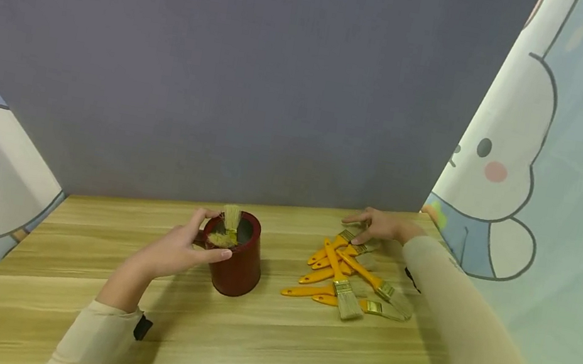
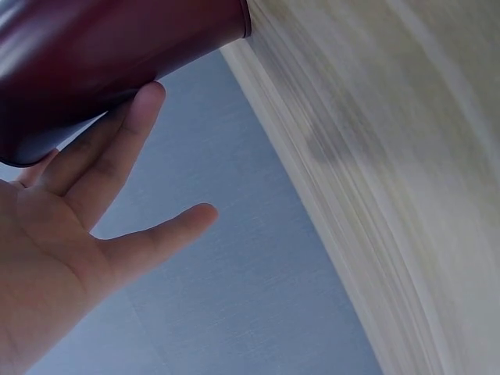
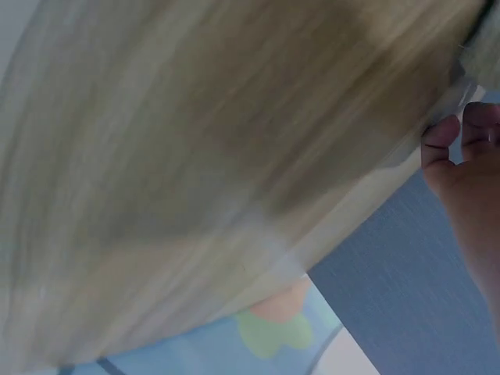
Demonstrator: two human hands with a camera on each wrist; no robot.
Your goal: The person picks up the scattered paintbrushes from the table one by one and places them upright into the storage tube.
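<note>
The red cup (image 1: 237, 262) stands on the wooden table (image 1: 253, 354), a little in front of the grey back wall (image 1: 229, 70), with bare wood open before it. Inside it stand 2 brushes (image 1: 227, 227), bristles up. The left hand (image 1: 184, 248) curls round the cup's rim, thumb on the near side. To the right of the cup lies a loose pile of orange-handled brushes (image 1: 345, 273). The right hand (image 1: 379, 224) rests on the pile's far end, fingers spread; it seems to grip nothing, though the wrist view is blurred.
</note>
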